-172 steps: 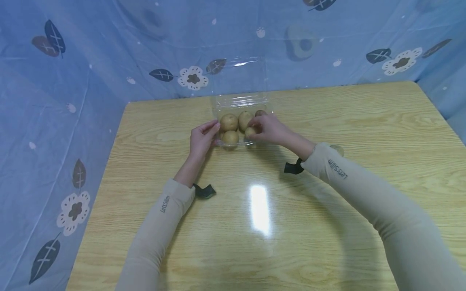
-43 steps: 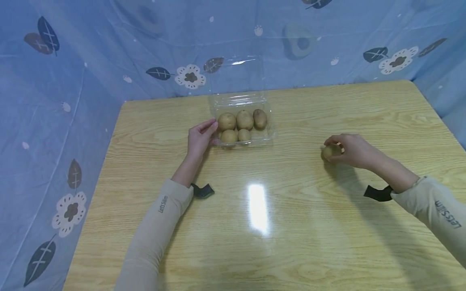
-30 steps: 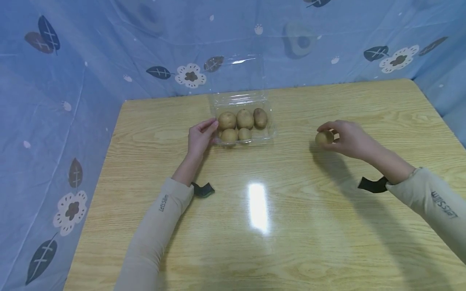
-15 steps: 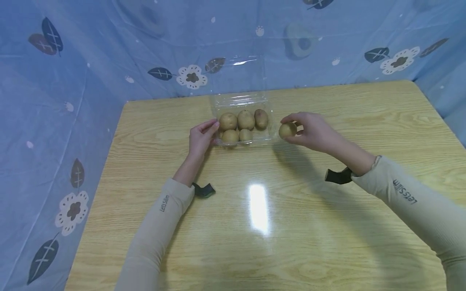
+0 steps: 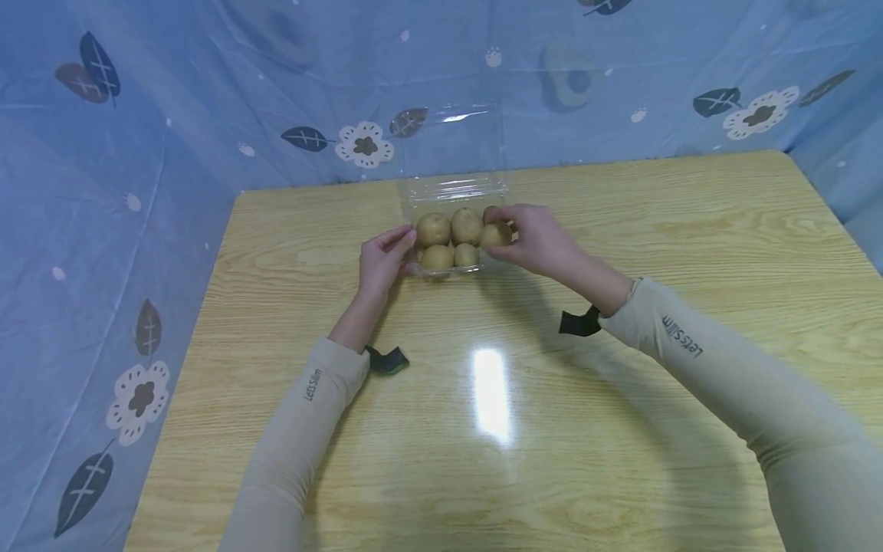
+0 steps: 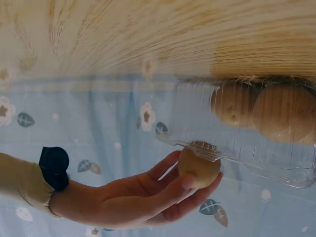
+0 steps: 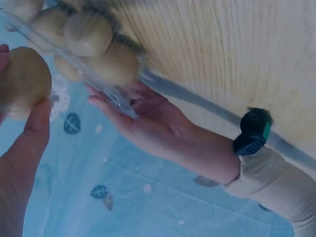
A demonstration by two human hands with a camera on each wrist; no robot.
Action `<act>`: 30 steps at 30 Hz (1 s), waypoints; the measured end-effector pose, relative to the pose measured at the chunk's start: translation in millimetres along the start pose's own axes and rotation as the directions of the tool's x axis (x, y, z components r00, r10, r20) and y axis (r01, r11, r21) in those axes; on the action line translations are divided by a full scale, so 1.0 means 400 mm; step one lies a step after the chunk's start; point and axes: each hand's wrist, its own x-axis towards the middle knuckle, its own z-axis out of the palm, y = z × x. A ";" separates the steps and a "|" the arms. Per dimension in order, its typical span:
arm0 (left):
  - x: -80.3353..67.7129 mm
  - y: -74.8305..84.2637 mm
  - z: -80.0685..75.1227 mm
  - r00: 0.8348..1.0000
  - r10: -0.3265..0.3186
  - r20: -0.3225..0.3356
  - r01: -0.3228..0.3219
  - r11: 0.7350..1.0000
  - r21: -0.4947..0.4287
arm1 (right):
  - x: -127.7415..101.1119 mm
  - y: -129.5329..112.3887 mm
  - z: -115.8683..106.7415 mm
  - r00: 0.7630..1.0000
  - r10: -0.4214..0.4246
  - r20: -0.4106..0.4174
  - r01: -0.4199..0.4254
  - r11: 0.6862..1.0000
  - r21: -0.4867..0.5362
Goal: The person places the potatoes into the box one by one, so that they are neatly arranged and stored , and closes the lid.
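The right hand (image 5: 534, 239), which gripped a potato (image 5: 495, 234) off to the right over the surface (image 5: 621, 429) half a second ago, has carried it over the clear plastic box (image 5: 455, 192). The left hand (image 5: 381, 261), fingers relaxed, still rests against the box's left edge.

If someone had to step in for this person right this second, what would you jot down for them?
Right hand: holds a small potato over the near right corner of the clear box, not yet let go.
Left hand: fingers rest on the box's left edge, steadying it.
Done: five potatoes lie in the box on the wooden table; lid stands open at the back.
Left: set this potato in, perhaps close the lid.
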 end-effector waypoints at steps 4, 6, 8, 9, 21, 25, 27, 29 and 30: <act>0.001 -0.002 0.001 1.000 0.004 0.003 -0.004 1.000 -0.013 | 0.023 0.007 0.017 1.000 0.021 0.012 -0.020 0.999 -0.039; 0.001 -0.002 0.002 1.000 0.003 0.002 -0.003 1.000 -0.017 | 0.032 0.013 0.024 0.999 0.031 0.036 -0.028 0.997 -0.076; 0.001 -0.003 0.002 1.000 0.001 0.003 -0.001 1.000 -0.017 | 0.038 0.018 0.030 0.998 0.028 0.049 -0.022 0.993 -0.120; 0.001 -0.003 0.003 1.000 0.002 0.003 -0.002 1.000 -0.019 | 0.040 0.019 0.031 0.998 0.027 0.054 -0.020 0.991 -0.135; 0.001 -0.001 0.000 1.000 0.011 0.014 -0.010 1.000 -0.024 | 0.052 0.016 0.045 0.993 0.070 0.092 -0.049 0.976 -0.215; 0.000 -0.001 0.000 1.000 0.010 0.013 -0.010 1.000 -0.022 | 0.056 0.016 0.048 0.990 0.085 0.109 -0.060 0.975 -0.215; 0.000 -0.001 -0.001 1.000 0.010 0.013 -0.010 1.000 -0.014 | 0.058 0.015 0.048 0.990 0.090 0.108 -0.064 0.973 -0.221; 0.001 -0.001 -0.001 1.000 0.011 0.012 -0.011 1.000 -0.006 | 0.062 0.015 0.050 0.990 0.096 0.107 -0.070 0.972 -0.223; 0.001 -0.001 -0.002 1.000 0.010 0.012 -0.010 1.000 -0.007 | 0.063 0.014 0.050 0.989 0.100 0.106 -0.074 0.972 -0.224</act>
